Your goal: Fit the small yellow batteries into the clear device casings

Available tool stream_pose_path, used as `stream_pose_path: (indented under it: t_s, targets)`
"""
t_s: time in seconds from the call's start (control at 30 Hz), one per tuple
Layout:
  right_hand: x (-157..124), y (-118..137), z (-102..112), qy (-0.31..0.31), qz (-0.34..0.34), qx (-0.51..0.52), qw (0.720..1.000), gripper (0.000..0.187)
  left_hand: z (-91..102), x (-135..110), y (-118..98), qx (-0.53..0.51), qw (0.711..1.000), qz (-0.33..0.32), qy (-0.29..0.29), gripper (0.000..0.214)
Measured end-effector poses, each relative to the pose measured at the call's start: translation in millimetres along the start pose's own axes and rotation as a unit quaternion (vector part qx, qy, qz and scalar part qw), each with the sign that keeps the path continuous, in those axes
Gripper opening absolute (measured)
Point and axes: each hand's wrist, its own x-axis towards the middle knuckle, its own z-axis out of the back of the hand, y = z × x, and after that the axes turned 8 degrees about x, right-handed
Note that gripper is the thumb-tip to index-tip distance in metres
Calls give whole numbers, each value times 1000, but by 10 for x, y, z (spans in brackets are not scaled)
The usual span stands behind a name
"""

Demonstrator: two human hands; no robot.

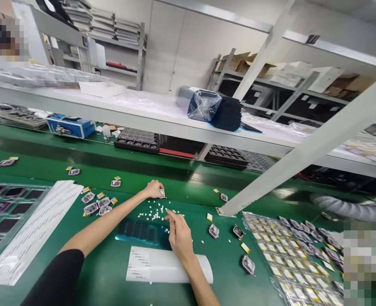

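Watch-style casing [162,193]: gripped at the left fingertips, low over the green worktop [101,272], just beyond the scatter of white pieces.
Left hand [154,189]: reached forward and closed on the casing; a loose pinch could let it slip and land among the pieces.
Right hand [179,236]: apart from the left, thumb and index finger nearly meeting at the scatter; whether a piece sits between them is too small to tell.
White pieces [157,215]: tiny and strewn between the hands; a brushing knuckle could push them out of reach.
Blue film [135,231]: flat on the near side of the pieces; pieces straying onto it could stick, if its face is tacky.
White label sheet [165,265]: curled beneath the right wrist, which could drag it if it lowers.
Casing cluster [91,208]: left of the left forearm, crowded with yellow-edged squares [114,200]; an elbow swing could knock them together.
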Motion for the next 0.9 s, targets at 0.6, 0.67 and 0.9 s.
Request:
stream_pose_path:
  t_s: [0.6, 0.67, 0.9]
  targets:
    - [-134, 180, -48, 113, 31, 85, 990, 33, -271, -2083, -286, -354, 924, -75, -122, 21]
    - [-148, 199, -48, 112, 34, 91, 989, 40, -271, -2113, -295, -362, 922, -61, -123, 19]
    - [-160, 268, -110, 158, 0, 105, 982, 31, -268, -2135, -278, -350, 927, -40, -133, 11]
